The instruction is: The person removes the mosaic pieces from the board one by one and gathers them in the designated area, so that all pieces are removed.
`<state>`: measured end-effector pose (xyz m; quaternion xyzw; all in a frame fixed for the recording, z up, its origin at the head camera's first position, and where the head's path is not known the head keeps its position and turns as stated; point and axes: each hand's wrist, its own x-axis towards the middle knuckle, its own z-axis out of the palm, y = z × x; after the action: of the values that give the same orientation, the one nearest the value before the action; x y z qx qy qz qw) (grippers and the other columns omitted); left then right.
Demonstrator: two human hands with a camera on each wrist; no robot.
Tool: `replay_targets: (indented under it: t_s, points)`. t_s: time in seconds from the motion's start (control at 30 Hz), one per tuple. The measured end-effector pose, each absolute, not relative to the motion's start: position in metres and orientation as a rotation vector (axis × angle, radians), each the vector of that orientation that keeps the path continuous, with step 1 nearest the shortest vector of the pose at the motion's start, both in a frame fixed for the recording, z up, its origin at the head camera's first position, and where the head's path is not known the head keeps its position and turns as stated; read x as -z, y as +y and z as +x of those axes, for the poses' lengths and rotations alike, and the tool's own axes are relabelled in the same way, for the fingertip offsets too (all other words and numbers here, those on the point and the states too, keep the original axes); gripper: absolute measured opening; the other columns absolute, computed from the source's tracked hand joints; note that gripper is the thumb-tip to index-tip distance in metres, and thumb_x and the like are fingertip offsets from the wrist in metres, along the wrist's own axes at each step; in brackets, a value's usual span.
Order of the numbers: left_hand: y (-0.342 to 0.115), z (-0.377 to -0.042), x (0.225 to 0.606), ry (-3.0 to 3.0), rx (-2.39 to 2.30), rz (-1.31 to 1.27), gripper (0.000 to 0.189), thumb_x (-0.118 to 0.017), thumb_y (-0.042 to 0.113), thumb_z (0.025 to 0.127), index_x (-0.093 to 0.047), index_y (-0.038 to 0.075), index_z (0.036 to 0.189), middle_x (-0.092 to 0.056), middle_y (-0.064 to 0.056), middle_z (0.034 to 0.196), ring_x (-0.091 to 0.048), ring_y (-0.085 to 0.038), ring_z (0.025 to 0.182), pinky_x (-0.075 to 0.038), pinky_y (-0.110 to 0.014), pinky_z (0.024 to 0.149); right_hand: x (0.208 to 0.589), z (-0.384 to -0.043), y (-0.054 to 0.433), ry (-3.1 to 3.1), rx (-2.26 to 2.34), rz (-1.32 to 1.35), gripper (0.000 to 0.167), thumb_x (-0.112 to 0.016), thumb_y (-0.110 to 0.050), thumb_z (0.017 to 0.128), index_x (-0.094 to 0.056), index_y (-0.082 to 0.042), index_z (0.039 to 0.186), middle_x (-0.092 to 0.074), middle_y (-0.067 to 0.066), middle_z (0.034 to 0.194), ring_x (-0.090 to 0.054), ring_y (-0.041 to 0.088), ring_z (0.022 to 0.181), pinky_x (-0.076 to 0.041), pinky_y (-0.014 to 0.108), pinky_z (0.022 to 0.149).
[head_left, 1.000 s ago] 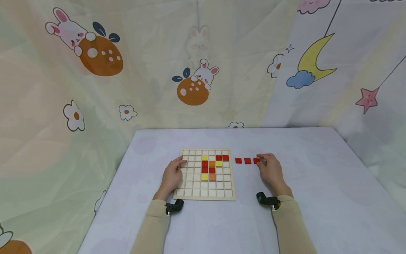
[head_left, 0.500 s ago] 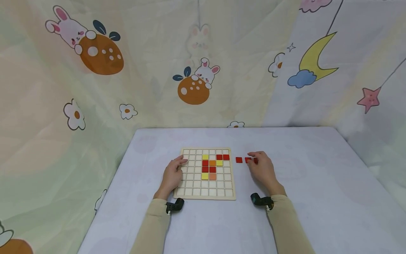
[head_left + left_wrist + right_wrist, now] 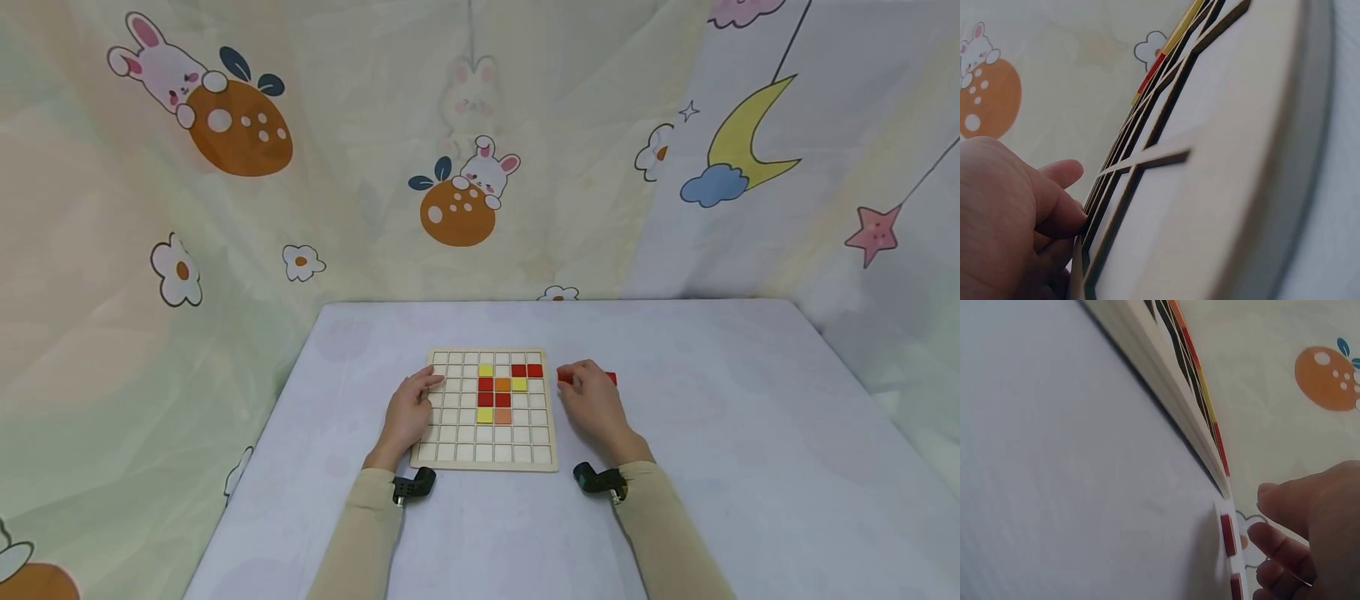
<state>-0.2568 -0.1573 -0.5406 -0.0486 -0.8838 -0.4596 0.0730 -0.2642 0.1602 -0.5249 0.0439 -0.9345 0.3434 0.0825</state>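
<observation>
A square wooden grid board (image 3: 461,454) lies on the table, with red, yellow and orange square tiles in some of its cells. My left hand (image 3: 407,412) rests at the board's left side, its fingertips touching the rim in the left wrist view. Right of the board is a row of loose red tiles. My right hand (image 3: 596,407) hovers over this row and hides most of it in the head view; one red tile (image 3: 611,378) peeks out past the knuckles. In the right wrist view, thumb and fingers are parted beside the nearest red tile (image 3: 1227,535), which lies on the tabletop.
A pale cloth covers the table (image 3: 750,467). Behind it hangs a fabric backdrop (image 3: 360,183) printed with rabbits, flowers and a moon. Each wrist carries a small black camera, such as the right one (image 3: 598,480).
My right hand has moved left along the row of red tiles, from the rightmost to the leftmost. My left hand and the board have stayed in place.
</observation>
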Motion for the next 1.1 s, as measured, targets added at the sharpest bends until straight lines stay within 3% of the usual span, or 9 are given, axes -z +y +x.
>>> replay_targets:
  t_s: [0.5,1.1]
  points:
    - [-0.157,-0.258,0.541,-2.645,1.364,-0.157,0.045,-0.042,-0.009,0.091,-0.066,0.006,0.125,-0.046,-0.010,0.149,-0.034,-0.032,0.142,-0.019,-0.042,0.124,0.522,-0.260,0.131,-2.803,-1.022,0.253,0.028,-0.069,-0.019,0.091,-0.070,-0.010,0.117,-0.061,0.008,0.120,-0.058,0.026,0.110,-0.057,0.045,0.094]
    - [-0.159,-0.257,0.544,-2.654,1.384,-0.141,0.045,-0.041,-0.008,0.092,-0.067,0.009,0.125,-0.046,-0.006,0.149,-0.034,-0.029,0.142,-0.017,-0.038,0.125,0.528,-0.262,0.107,-2.820,-1.000,0.280,0.031,-0.073,-0.019,0.088,-0.071,-0.013,0.118,-0.061,0.005,0.116,-0.057,0.020,0.096,-0.059,0.036,0.084]
